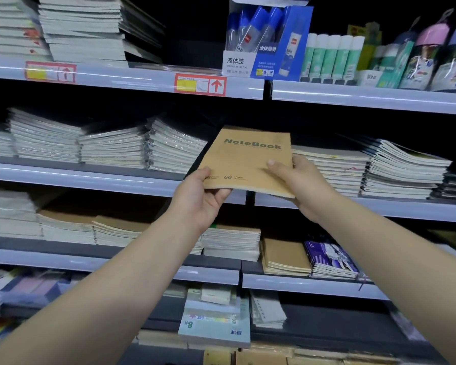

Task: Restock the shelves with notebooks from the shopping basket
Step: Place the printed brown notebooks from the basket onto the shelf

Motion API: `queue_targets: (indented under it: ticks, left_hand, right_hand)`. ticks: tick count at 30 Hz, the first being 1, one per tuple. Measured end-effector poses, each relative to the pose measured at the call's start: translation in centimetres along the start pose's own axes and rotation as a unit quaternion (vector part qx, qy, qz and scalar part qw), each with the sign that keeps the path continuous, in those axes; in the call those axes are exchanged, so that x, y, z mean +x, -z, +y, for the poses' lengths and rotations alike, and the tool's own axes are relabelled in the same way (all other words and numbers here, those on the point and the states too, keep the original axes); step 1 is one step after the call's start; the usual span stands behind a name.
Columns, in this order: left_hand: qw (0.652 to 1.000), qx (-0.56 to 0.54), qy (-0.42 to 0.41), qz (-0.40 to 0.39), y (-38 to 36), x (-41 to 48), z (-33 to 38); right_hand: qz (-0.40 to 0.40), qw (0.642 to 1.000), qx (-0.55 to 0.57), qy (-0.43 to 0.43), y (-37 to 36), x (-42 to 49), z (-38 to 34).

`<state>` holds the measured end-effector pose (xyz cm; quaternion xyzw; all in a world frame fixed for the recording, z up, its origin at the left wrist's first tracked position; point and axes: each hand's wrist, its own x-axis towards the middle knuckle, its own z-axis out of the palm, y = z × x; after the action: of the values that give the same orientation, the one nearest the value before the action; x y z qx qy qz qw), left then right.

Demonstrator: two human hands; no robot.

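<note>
The brown kraft-paper notebook (pixel 248 160) is pinched at its near corners by both hands, left hand (pixel 203 196) and right hand (pixel 304 188), its far edge aimed into the middle shelf (pixel 90 177) gap.

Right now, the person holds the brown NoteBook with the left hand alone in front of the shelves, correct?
Not alone. The head view shows the left hand and the right hand both gripping the brown NoteBook in front of the shelves.
</note>
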<state>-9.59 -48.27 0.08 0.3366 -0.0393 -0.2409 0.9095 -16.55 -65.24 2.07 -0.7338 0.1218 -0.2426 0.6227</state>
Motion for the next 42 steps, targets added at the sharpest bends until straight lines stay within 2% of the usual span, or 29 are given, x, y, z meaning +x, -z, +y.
queue_targets:
  ticks: [7,12,18,24,27,30,36,39,42]
  left_hand:
    - [1.0,0.007,0.02,0.02,0.1,1.7,-2.0]
    - [0.999,0.015,0.039,0.005,-0.1,2.9,-2.9]
    - [0.999,0.034,0.029,-0.001,0.2,4.5,-3.4]
    - [0.998,0.069,0.003,-0.001,-0.1,7.1,-3.1]
    - [0.996,0.087,0.013,-0.019,0.1,8.6,-2.8]
    - [0.99,0.136,-0.005,-0.025,0.8,9.5,-2.6]
    - [0.958,0.278,-0.072,-0.001,1.8,11.2,-2.8]
    - [0.918,0.372,-0.13,0.043,2.0,11.7,-2.6]
    - [0.898,0.396,-0.169,0.097,2.0,12.3,-2.3]
  right_hand:
    - [-0.032,0.999,0.012,-0.033,0.1,-0.1,2.1]
    - [-0.008,0.999,-0.026,-0.023,1.0,0.2,3.7]
    - [-0.024,0.997,-0.077,-0.015,1.4,0.9,5.1]
    - [0.026,0.987,-0.159,0.029,0.8,2.2,5.6]
    - [0.09,0.962,-0.254,0.045,1.0,3.6,5.6]
    - [0.117,0.942,-0.306,0.072,1.4,4.8,5.7]
    - [0.118,0.925,-0.353,0.081,1.3,7.1,6.6]
    - [0.118,0.924,-0.357,0.067,1.2,8.1,7.2]
    - [0.139,0.922,-0.358,0.048,1.2,8.9,7.6]
